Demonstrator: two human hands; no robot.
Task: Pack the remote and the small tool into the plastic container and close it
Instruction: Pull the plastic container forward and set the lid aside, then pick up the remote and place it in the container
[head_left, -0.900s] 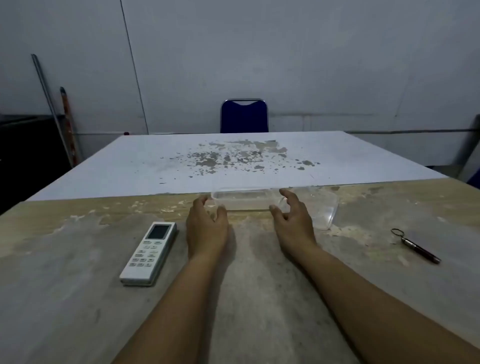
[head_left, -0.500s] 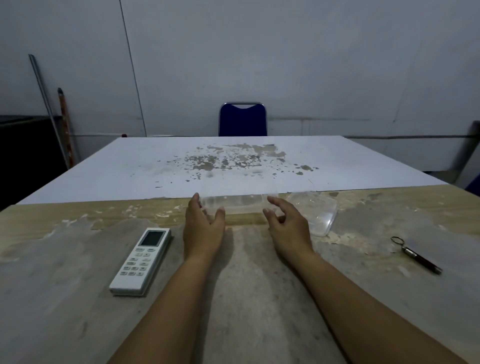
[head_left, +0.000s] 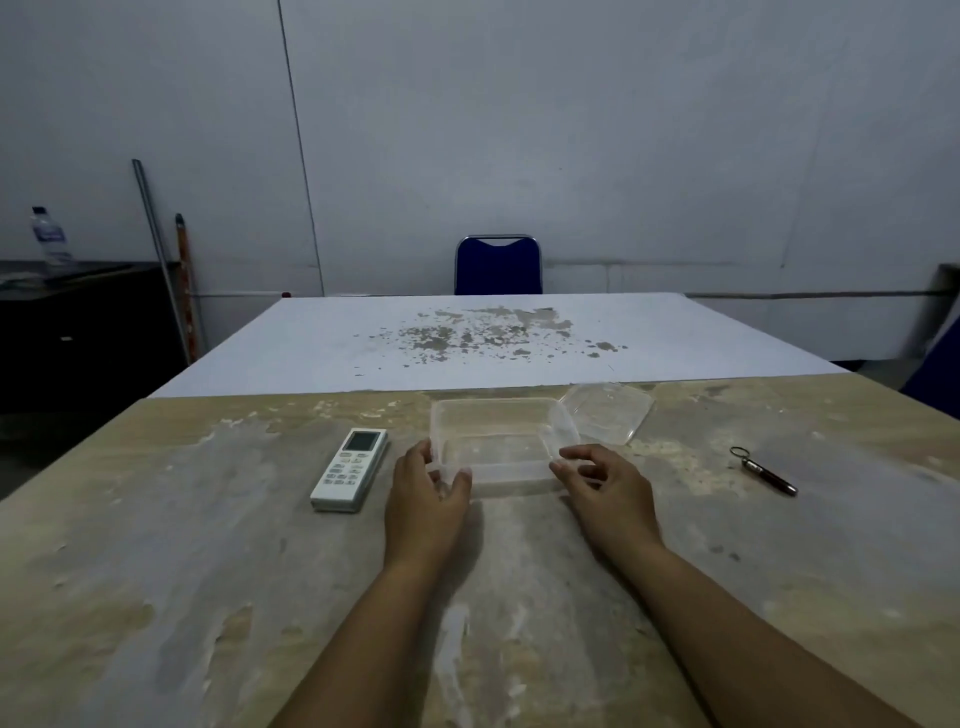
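Lighting in here is pretty dim, and the clear plastic container (head_left: 501, 441) is hard to read because you see the scuffed surface (head_left: 208, 571) straight through it; its near-left corner is covered by the left hand (head_left: 426, 493), and both forearms run off the bottom edge. The container is a see-through rectangular tub, open on top, sitting flat between the two hands, and as far as I can make out there's nothing inside it. The left hand is wrapped on that near-left corner, thumb on the front wall and fingers round the side. The right hand (head_left: 605, 480) sits at the near-right corner with fingers curled and fingertips touching or almost touching the wall, can't honestly say if it's gripping. The clear lid (head_left: 608, 413) lies flat just past the right hand, right against the tub's far-right corner. The white remote (head_left: 350, 469), little screen at the far end, lies face up just left of the left hand. The small tool (head_left: 763, 471), a dark pen-like thing with a ring on its end, lies well off to the right of the right hand.
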